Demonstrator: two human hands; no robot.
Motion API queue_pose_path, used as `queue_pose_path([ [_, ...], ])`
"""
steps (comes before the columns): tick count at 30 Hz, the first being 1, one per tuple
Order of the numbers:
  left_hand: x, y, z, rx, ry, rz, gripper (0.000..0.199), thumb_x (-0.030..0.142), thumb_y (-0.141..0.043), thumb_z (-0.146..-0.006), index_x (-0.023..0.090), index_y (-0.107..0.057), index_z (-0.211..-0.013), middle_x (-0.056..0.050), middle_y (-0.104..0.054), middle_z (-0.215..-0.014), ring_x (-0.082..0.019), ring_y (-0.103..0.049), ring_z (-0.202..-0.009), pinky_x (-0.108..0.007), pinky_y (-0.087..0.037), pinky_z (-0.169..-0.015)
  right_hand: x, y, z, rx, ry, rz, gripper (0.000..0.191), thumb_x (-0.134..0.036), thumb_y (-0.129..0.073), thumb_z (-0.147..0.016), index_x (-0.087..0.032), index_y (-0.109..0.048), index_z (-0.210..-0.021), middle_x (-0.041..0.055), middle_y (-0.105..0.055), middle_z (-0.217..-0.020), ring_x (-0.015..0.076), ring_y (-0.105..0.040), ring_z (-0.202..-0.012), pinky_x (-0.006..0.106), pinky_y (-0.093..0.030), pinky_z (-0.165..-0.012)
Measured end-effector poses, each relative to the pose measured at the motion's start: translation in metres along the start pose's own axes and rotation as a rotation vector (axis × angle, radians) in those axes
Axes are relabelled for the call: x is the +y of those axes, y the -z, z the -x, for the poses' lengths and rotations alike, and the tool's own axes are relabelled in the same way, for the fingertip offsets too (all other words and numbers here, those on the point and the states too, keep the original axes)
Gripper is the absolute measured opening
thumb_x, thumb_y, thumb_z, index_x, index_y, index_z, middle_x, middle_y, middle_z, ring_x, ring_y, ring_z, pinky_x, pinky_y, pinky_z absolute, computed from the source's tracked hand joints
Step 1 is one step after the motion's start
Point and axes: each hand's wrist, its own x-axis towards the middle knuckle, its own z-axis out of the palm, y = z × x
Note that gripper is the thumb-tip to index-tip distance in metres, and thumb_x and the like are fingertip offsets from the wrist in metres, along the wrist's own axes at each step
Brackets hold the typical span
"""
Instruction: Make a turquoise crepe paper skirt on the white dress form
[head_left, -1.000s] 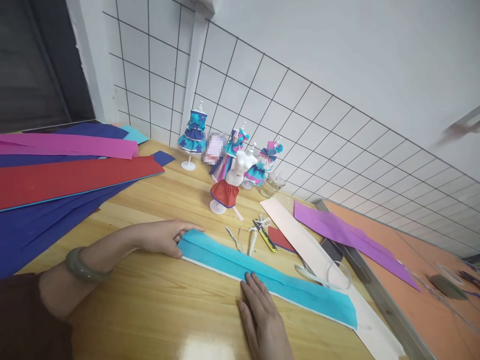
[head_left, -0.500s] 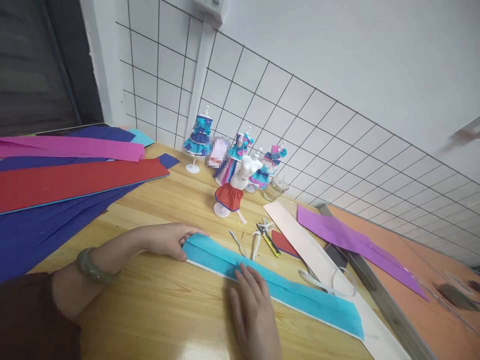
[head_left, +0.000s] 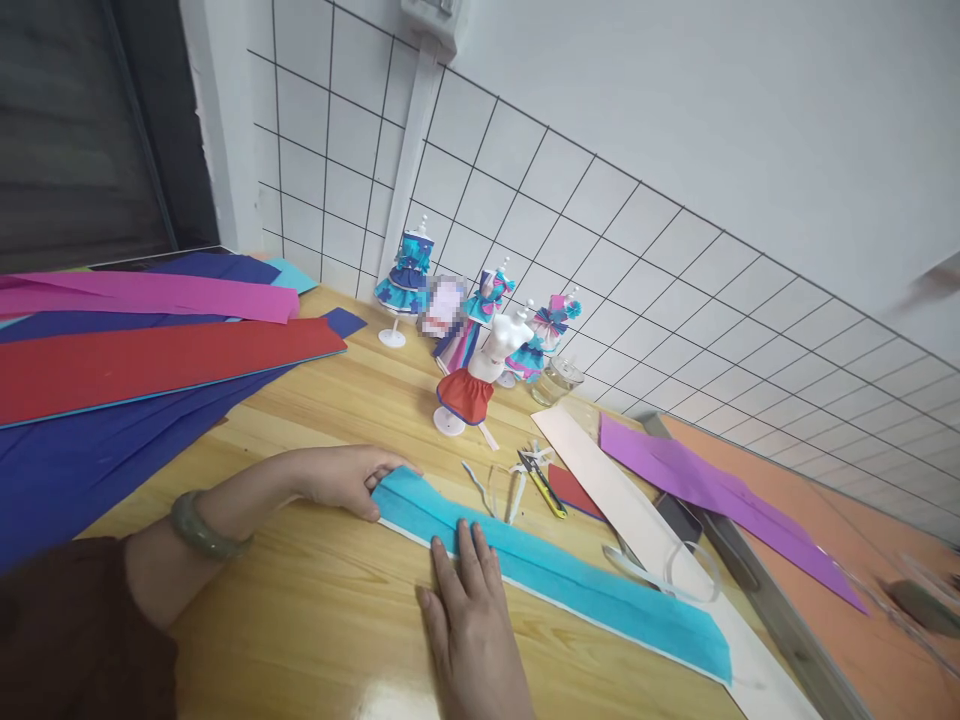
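Observation:
A long turquoise fabric strip [head_left: 592,585] with a fold line along it and a white lower edge lies across the wooden table. My left hand [head_left: 345,482] has its thumb and fingers closed on the strip's left end, the fingertips partly hidden. Flat on the strip, right of that end, rests my right hand [head_left: 472,610], its fingers stretched out over the near edge. Behind the strip are yellow-handled thread snips [head_left: 546,487] and several thin white scraps. A small white dress form [head_left: 510,338] wearing a red skirt [head_left: 466,396] stands farther back.
Several dressed forms, one in blue ruffles [head_left: 410,275], and a glass jar [head_left: 559,380] stand by the tiled wall. Red fabric [head_left: 165,365] and blue fabric [head_left: 112,455] are piled at left. A pale strip [head_left: 607,490] and a purple strip [head_left: 697,485] lie at right.
My right hand has slid left along the turquoise strip, closer to my left hand, and its fingers have spread. The left hand keeps its grip on the end.

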Motion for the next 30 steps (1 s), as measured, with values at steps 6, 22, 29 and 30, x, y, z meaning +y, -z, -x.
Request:
queue_pose_path([
  [6, 0.004, -0.001, 0.001, 0.023, 0.013, -0.028, 0.064, 0.006, -0.059, -0.056, 0.019, -0.049, -0.119, -0.005, -0.063, -0.112, -0.020, -0.058, -0.101, -0.028, -0.046, -0.082, -0.002, 0.005, -0.001, -0.012, 0.005, -0.042, 0.041, -0.030, -0.044, -0.091, -0.017, -0.052, -0.130, 0.0191, -0.028, -0.145, 0.0364, -0.024, -0.132, 0.056, -0.040, -0.096],
  [22, 0.005, -0.017, -0.011, 0.417, 0.013, -0.401, 0.033, 0.047, -0.051, -0.077, 0.016, -0.053, -0.066, 0.003, -0.049, -0.061, -0.013, -0.046, -0.059, -0.022, -0.034, -0.053, -0.004, 0.002, -0.001, 0.015, -0.010, -0.069, 0.041, -0.025, -0.046, -0.090, -0.017, -0.050, -0.131, 0.0204, -0.020, -0.148, 0.0373, -0.013, -0.134, 0.058, -0.035, -0.098],
  [29, 0.003, -0.016, -0.013, 0.455, 0.011, -0.410, 0.037, 0.051, -0.047, -0.079, 0.016, -0.056, -0.071, 0.001, -0.056, -0.067, -0.015, -0.052, -0.064, -0.023, -0.038, -0.056, -0.003, 0.002, 0.000, -0.001, 0.005, -0.064, 0.042, -0.025, -0.044, -0.091, -0.017, -0.047, -0.133, 0.0204, -0.014, -0.149, 0.0385, -0.008, -0.134, 0.060, -0.034, -0.098],
  [30, 0.002, -0.016, -0.013, 0.460, 0.011, -0.416, 0.037, 0.051, -0.047, -0.079, 0.016, -0.055, -0.071, 0.002, -0.055, -0.067, -0.015, -0.052, -0.064, -0.023, -0.038, -0.055, -0.003, 0.001, 0.000, 0.003, 0.006, -0.063, 0.042, -0.025, -0.043, -0.091, -0.017, -0.047, -0.133, 0.0202, -0.014, -0.150, 0.0387, -0.008, -0.134, 0.060, -0.034, -0.098],
])
